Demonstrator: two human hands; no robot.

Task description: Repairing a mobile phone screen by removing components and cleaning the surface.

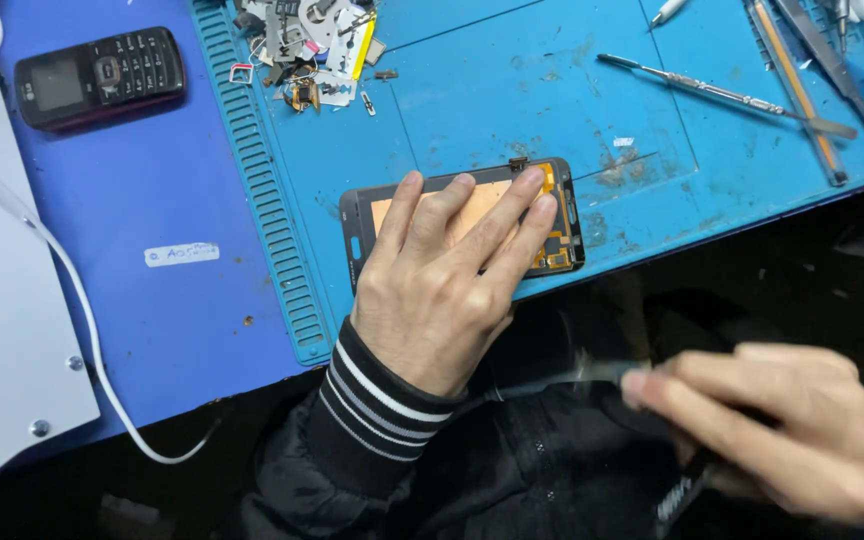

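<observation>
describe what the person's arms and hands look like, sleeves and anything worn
Both hands are bare: no gloves, rings or watch show. The left hand comes out of a black jacket sleeve ending in a ribbed knit cuff with thin white stripes. The right hand is motion-blurred, and its sleeve cannot be made out.

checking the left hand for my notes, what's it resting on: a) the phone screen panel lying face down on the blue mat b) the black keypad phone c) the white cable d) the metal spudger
a: the left hand lies flat, fingers spread, on the screen panel, whose copper-coloured back faces up.
</observation>
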